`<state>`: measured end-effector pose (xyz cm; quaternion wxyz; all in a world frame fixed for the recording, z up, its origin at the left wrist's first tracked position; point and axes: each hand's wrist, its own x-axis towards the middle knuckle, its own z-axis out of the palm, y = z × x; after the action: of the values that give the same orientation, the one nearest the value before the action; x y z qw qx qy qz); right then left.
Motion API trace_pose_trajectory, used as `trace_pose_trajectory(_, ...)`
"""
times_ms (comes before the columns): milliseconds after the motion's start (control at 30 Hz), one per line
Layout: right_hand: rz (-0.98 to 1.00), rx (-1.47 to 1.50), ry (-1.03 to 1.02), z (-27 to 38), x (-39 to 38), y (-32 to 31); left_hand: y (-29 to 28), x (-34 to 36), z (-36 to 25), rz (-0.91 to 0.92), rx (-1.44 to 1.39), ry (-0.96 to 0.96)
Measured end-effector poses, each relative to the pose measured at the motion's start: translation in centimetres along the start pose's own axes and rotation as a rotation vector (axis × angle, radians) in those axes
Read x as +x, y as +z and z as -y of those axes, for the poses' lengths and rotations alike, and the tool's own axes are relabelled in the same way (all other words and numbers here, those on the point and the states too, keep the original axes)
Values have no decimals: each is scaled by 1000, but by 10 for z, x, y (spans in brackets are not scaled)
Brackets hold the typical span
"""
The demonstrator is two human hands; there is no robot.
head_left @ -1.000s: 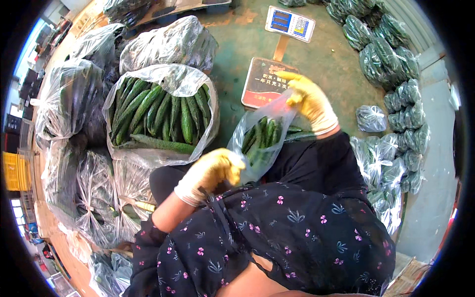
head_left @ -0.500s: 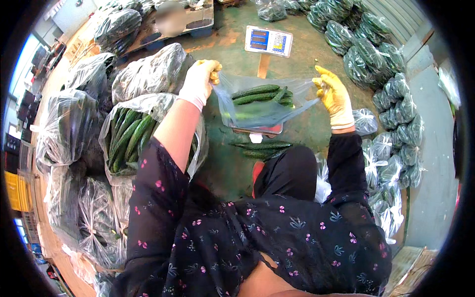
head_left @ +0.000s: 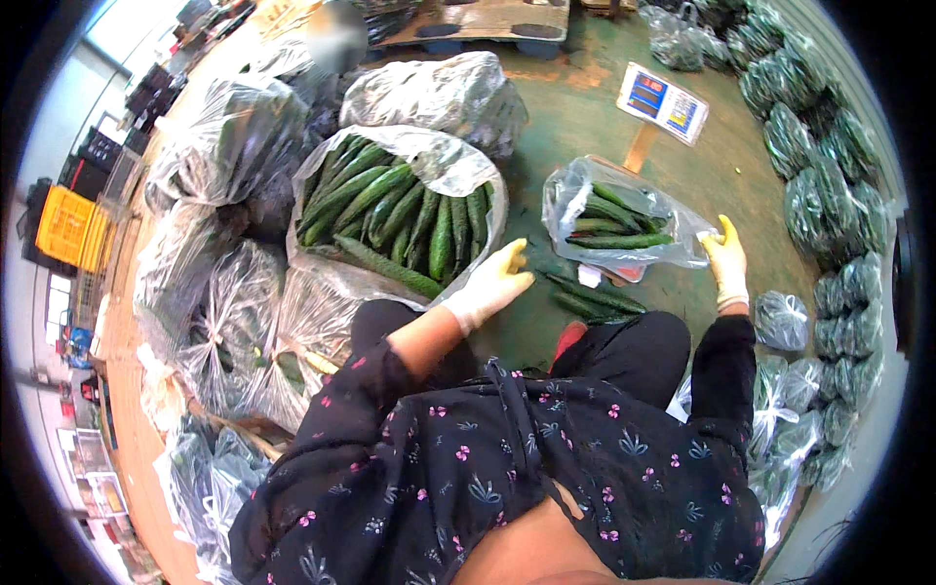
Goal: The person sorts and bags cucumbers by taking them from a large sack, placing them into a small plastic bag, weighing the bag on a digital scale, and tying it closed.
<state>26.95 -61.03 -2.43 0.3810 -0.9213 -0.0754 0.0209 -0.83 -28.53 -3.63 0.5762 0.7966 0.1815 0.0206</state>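
My right hand [head_left: 725, 258], in a yellow-and-white glove, pinches the rim of a clear plastic bag [head_left: 688, 248]. Inside that bag lie several dark green cucumbers [head_left: 620, 240]. The bag rests on a scale, whose platform [head_left: 632, 274] shows only at its near edge. My left hand [head_left: 497, 285], gloved alike, holds nothing; its fingers are apart. It hovers beside a large open plastic sack [head_left: 458, 174] packed with long cucumbers [head_left: 388, 210]. Between my hands, a few loose cucumbers [head_left: 597, 295] lie on the floor in front of the scale.
The scale's display [head_left: 664, 103] stands on a post behind its platform. Filled sacks [head_left: 434, 93] crowd the left side, with a wooden pallet [head_left: 487, 21] at the back. Bagged cucumbers [head_left: 834, 210] line the right wall. A yellow crate [head_left: 73, 229] sits far left.
My left hand has let go of the small bag's rim and moved toward the large sack. My right hand still holds the bag, now lower. The view has swung left.
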Motion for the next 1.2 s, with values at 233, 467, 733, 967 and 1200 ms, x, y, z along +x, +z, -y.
trace_pose_trajectory(233, 237, 315, -509, 164, -86, 15, -152, -88, -1, -381, -150, -23)
trace_pose_trajectory(467, 946, 394, -642, 259, -142, 166, -237, -75, 105, -586, 239, -143)
trace_pose_trajectory(733, 987, -44, -726, 264, -139, 310, -253, -83, 114, -704, -110, -426)
trace_pose_trajectory(967, 920, -459, -980, 307, -210, 345, -236, -116, 91, -782, -517, -214)
trace_pose_trajectory(1200, 1404, 372, -390, 307, -157, 329, -230, -141, 94, -778, -585, -159)
